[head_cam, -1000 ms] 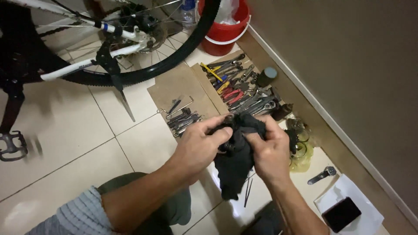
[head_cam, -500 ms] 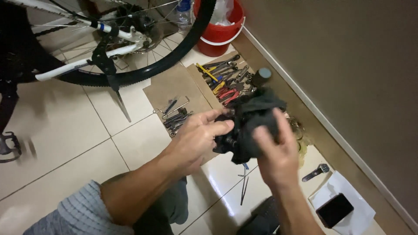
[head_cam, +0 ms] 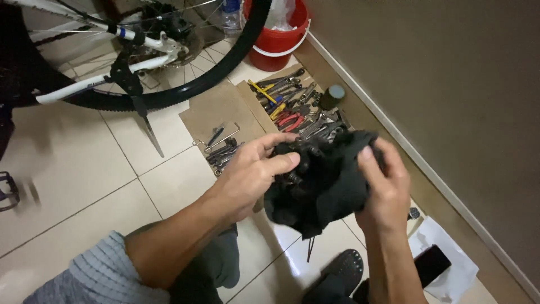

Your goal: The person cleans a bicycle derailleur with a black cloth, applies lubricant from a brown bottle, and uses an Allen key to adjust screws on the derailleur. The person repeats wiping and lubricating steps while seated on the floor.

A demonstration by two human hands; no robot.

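Both my hands hold a bundled black cloth (head_cam: 332, 186) in front of me, above the tiled floor. My left hand (head_cam: 247, 174) grips its left side, thumb and fingers pressing on a dark metal part (head_cam: 295, 163) partly wrapped in the cloth. My right hand (head_cam: 382, 186) clasps the cloth's right side with fingers curled over it. What exactly the wrapped part is I cannot make out.
A bicycle rear wheel (head_cam: 185, 90) with a white frame and kickstand (head_cam: 140, 107) stands at the upper left. Cardboard (head_cam: 219, 112) carries several wrenches and pliers (head_cam: 292, 107). A red bucket (head_cam: 281, 39) sits by the wall. A phone (head_cam: 430, 264) lies on white paper at the lower right.
The cloth bundle has been turned and gathered tighter between my hands; my right hand has shifted from under it to its right side. The view moved slightly closer.
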